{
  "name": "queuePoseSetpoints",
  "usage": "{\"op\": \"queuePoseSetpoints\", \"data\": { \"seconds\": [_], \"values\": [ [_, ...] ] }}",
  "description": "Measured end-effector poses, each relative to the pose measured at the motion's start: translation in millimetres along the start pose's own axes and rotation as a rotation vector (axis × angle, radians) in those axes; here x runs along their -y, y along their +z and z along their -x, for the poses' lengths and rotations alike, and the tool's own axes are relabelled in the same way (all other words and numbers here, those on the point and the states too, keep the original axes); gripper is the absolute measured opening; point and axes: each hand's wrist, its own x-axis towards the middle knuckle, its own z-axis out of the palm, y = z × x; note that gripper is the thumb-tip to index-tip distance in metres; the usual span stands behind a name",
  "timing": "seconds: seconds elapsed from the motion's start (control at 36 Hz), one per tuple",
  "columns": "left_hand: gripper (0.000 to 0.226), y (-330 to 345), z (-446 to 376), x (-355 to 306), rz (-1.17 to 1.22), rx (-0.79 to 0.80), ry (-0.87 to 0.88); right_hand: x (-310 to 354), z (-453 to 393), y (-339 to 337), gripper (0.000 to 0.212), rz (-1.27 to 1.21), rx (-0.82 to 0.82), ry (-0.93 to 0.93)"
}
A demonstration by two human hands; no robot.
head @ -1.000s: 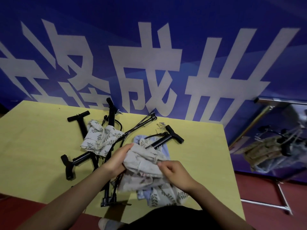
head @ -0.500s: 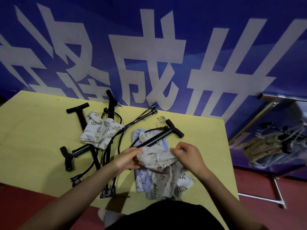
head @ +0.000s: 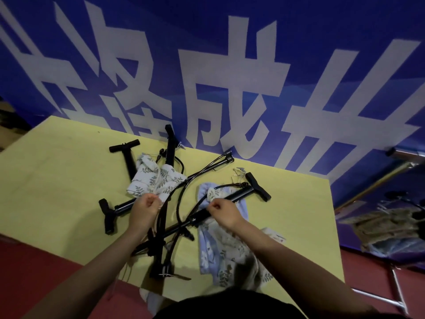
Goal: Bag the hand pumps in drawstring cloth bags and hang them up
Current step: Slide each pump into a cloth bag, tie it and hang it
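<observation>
Backdrop: blue banner with large white characters [head: 230, 77] behind yellow table [head: 57, 180].
Pumps: black T-handled hand pumps [head: 230, 203] lie crossed at table centre with black hoses [head: 184, 192] tangled over them; one pump runs from 7 o'clock up to 2 o'clock.
Bags: white leaf-print cloth bag [head: 156, 180] at 11 o'clock of the pile; blue and beige leaf-print bags [head: 220, 249] at 4 o'clock, under the long pump.
Left hand [head: 145, 210]: fingers curled, pinching a thin cord, though the cord is faint.
Right hand [head: 224, 211]: fingers pinched on bag cloth at the pump barrel.
Right edge: metal rack [head: 395, 286] at 3 o'clock, with filled bags [head: 391, 226] hanging.
</observation>
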Motion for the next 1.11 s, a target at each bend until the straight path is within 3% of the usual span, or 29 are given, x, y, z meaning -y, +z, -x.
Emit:
{"op": "queuePoseSetpoints", "data": {
  "seconds": [0.19, 0.33, 0.39, 0.5, 0.61, 0.72, 0.86, 0.97, 1.11],
  "values": [
    [0.055, -13.9, -36.3, 4.8, 0.004, -0.234, -0.079, 17.0, -45.6, 26.3, 0.028, -0.056, 0.047, 0.119],
    [0.1, -19.2, -71.2, 14.6, -0.037, -0.138, -0.276, 41.1, -95.7, 35.0, 0.023, -0.093, 0.004, 0.181],
    [0.093, -18.5, -84.4, 20.5, -0.007, -0.065, -0.336, 57.0, -117.8, 37.0, 0.028, -0.127, -0.027, 0.192],
    [0.034, -19.4, -100.9, 28.9, -0.02, 0.096, -0.275, 86.1, -154.7, 42.1, 0.033, -0.172, -0.037, 0.26],
    [0.014, -23.5, -100.4, 21.4, 0.288, 0.016, -0.188, 91.9, -178.8, 46.0, 0.037, -0.181, -0.05, 0.291],
    [0.019, -42.4, -112.1, 26.6, 0.457, -0.244, -0.131, 99.0, -197.6, 51.6, 0.04, -0.168, -0.058, 0.303],
    [0.013, -58.8, -138.7, 38.6, 0.47, -0.477, -0.153, 104.9, -214.4, 63.4, 0.038, -0.136, 0.002, 0.32],
    [0.01, -64.3, -149.0, 61.1, 0.375, -0.444, -0.278, 108.7, -221.5, 74.2, 0.041, -0.135, 0.087, 0.375],
    [0.04, -62.2, -147.8, 95.9, 0.35, -0.254, -0.429, 110.5, -224.9, 73.7, 0.026, -0.176, 0.094, 0.393]
  ]
}}
